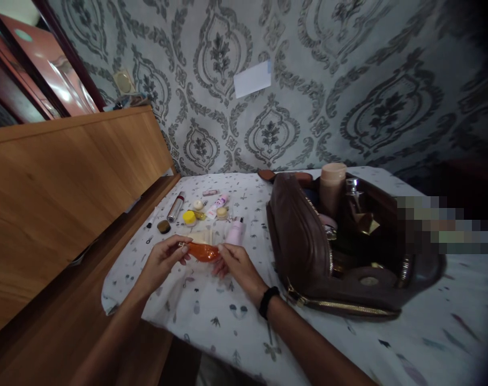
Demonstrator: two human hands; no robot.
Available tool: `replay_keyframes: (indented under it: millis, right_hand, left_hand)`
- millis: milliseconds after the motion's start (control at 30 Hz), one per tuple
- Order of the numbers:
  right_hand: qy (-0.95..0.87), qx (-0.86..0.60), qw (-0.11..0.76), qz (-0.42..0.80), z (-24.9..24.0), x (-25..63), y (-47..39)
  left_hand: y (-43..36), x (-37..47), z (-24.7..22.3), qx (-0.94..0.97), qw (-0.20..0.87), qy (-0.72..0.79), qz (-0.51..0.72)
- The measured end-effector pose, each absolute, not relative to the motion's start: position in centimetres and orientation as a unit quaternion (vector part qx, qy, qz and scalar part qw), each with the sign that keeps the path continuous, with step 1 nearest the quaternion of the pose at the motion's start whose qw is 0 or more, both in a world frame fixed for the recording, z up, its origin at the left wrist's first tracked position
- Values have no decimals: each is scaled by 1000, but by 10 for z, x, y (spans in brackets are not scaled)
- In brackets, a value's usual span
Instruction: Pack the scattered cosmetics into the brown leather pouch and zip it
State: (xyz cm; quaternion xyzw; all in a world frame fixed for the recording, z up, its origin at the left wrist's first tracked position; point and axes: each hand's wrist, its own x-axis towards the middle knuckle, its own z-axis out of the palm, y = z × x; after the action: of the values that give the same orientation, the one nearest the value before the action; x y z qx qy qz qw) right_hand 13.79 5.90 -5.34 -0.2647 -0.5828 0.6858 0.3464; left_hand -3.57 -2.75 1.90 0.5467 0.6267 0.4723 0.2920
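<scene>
My left hand [166,257] and my right hand [239,266] pinch a shiny orange item [204,252] by its opposite ends, just above the cloth. It looks glossy and narrow, with a gold-coloured bit at the left end; its exact kind I cannot make out. Behind it lie a cream-coloured item [201,236] and a pale pink tube [235,231]. Farther back are a yellow-lidded jar [189,217], a dark round lid or jar [163,227], a small white tube with pink and purple print [218,206] and a silver cylinder with a red band [176,207].
An open brown leather bag [303,230] stands at the right, with a beige bottle [332,187] and a silver-capped bottle [353,195] inside. A patterned white cloth [211,316] covers the surface. A wooden panel [79,171] rises at the left; the patterned wall [268,128] is behind.
</scene>
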Motion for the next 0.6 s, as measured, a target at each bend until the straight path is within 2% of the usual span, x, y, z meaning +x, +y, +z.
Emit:
replay_keyframes:
  millis: [333,600]
  right_hand:
    - [-445,-230,393,772,-55,133,62]
    - [-302,-171,426,835,-50,136,68]
  left_hand:
    - [-17,-25,33,558,232,639,476]
    - [3,-15,59,616,175,637,429]
